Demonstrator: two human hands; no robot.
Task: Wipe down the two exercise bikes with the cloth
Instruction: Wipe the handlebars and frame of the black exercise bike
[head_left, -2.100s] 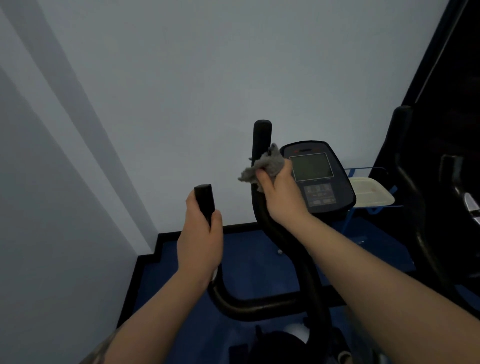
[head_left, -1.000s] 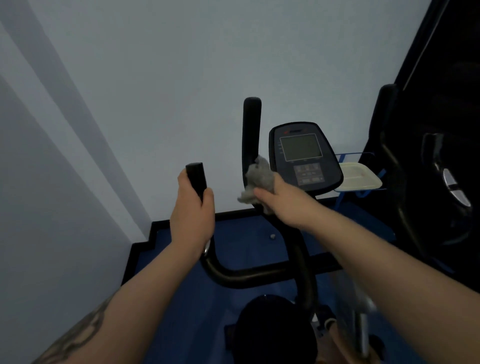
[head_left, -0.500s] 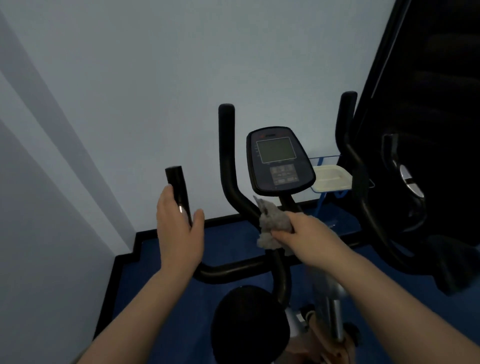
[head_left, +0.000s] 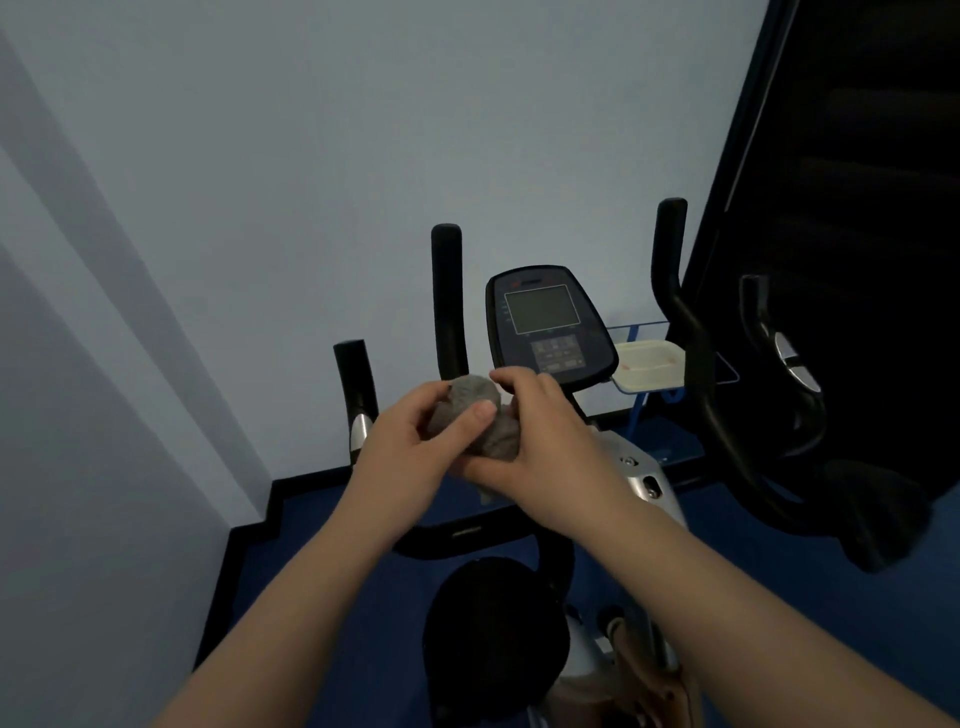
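Both hands, left hand (head_left: 410, 452) and right hand (head_left: 545, 447), are bunching the soft, light grey cloth (head_left: 475, 415), fingers curled around it, near the exercise bike's console (head_left: 550, 327).

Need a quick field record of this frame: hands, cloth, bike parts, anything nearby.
left hand: grips the crumpled grey cloth
right hand: grips the same cloth, fingers over its top
cloth position: held in front of the bike, off the handlebars
black console with grey screen: untouched
black upright handlebar grip: free
white tray: right of console
second black bike: at right
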